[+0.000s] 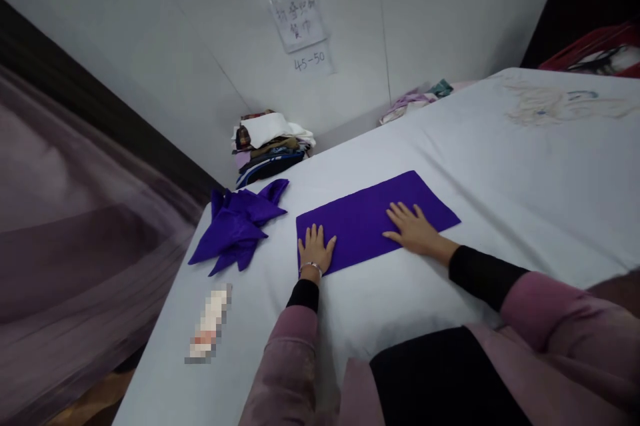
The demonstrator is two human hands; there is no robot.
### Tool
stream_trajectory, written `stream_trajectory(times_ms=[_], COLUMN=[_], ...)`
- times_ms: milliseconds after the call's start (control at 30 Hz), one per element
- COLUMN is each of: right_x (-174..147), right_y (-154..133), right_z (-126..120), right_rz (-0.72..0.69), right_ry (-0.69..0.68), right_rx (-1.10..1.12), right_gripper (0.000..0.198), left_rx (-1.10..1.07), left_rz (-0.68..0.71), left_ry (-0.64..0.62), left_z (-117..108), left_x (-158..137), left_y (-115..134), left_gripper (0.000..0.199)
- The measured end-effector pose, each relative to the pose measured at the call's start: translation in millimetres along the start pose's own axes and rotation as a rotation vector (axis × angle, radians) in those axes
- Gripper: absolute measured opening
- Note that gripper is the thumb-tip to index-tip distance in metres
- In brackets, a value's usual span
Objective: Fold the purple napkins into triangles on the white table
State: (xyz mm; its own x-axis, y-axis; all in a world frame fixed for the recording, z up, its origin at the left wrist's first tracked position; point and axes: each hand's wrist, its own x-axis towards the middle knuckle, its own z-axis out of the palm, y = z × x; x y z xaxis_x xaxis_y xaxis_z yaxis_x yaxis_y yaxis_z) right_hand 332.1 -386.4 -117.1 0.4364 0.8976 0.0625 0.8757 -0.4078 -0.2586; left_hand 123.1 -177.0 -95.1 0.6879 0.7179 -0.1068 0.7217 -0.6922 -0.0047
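A purple cloth napkin, folded into a long rectangle, lies flat on the white-covered table in front of me. On its left end rests my left hand, palm down with fingers spread and a bracelet at the wrist. My right hand lies flat toward the napkin's right end, its fingers also apart. Neither hand grips anything. To the left sit purple napkins folded into pointed shapes, bunched close together.
A pixelated flat object lies at the table's left. Behind the far edge is a stack of folded clothes, with more cloth farther right. A handwritten sign hangs on the wall. White bedding-like cloth covers the table with creases.
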Motion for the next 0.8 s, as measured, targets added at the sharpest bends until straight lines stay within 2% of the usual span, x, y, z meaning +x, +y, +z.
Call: stream_trajectory(times_ms=[133,200,267,333,400,467,567,633,700,800], right_x=[-32.2,-42.7,-46.9,-44.7,-37.0,-25.5,-7.2,1.1,3.7,-4.1], right_y=[76.5,97.3,104.7,96.6,71.5,32.4,-31.8,-60.7,-68.8,-41.6], right_z=[-17.2,-19.8,-20.0,-19.7,-18.8,-15.3,-1.9,9.5,17.8,19.9], right_rz=[0.22,0.239,0.243,0.248,0.202,0.087,-0.089,-0.16,-0.193,-0.168], right_ry=[0.027,0.027,0.033,0.071,0.12,0.134,0.082,0.05,0.033,0.027], right_rx=[-0.117,-0.141,-0.146,-0.145,-0.136,-0.107,-0.043,0.001,0.027,0.011], right_gripper=[0.082,0.081,0.08,0.08,0.08,0.079,0.075,0.071,0.071,0.077], left_rx=[0.008,0.007,-0.005,-0.029,-0.042,-0.039,-0.042,-0.052,-0.061,-0.059], left_rz=[0.004,0.006,0.006,-0.014,-0.026,0.012,0.129,0.144,0.1,-0.002], left_ry=[-0.002,-0.003,-0.015,-0.019,0.01,0.052,0.071,0.055,0.037,0.024], left_z=[0.5,0.5,-1.0,-4.5,-8.4,-10.0,-5.4,0.3,5.2,7.8], left_x=[1.2,2.1,2.4,0.3,-5.2,-13.6,-27.0,-33.7,-38.4,-44.5], left_y=[-0.3,-2.1,-3.9,-2.0,7.8,26.6,60.1,73.9,74.2,49.4], left_gripper=[0.071,0.071,0.071,0.071,0.071,0.068,0.064,0.064,0.067,0.072])
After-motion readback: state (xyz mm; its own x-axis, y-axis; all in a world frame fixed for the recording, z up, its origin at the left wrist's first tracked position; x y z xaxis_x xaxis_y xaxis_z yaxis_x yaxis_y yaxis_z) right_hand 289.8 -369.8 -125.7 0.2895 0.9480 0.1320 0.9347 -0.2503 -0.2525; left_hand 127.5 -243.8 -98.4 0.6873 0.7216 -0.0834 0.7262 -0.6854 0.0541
